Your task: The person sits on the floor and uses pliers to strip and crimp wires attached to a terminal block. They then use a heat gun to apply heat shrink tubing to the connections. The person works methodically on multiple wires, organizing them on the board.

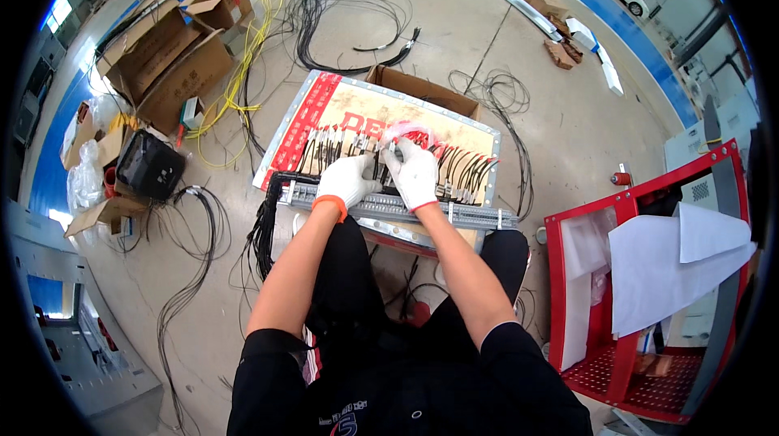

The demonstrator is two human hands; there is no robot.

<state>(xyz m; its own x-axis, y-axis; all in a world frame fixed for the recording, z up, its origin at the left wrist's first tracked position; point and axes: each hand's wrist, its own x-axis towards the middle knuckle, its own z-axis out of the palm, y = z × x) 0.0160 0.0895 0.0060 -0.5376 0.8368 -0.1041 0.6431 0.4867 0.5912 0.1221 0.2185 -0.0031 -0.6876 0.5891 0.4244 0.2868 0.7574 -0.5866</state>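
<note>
My left hand [349,179], in a white glove with an orange cuff, is closed by a row of black wires [466,168]. My right hand [415,174], also gloved in white, pinches a dark wire beside it; the fingertips partly hide it. The wires lie on a cardboard sheet [381,99] with red print, and many carry pale tags near their ends. Along the near side runs a grey slotted metal strip [479,217]. A thick black wire bundle [265,229] bends off its left end. Behind my fingers is a small pile of red pieces in clear plastic [415,134].
Open cardboard boxes [166,62] stand at the far left, near yellow cables [251,54]. Black cable coils [312,26] lie across the floor. A black bin [150,164] sits left. At right, a red metal frame [625,338] bears white sheets [657,265].
</note>
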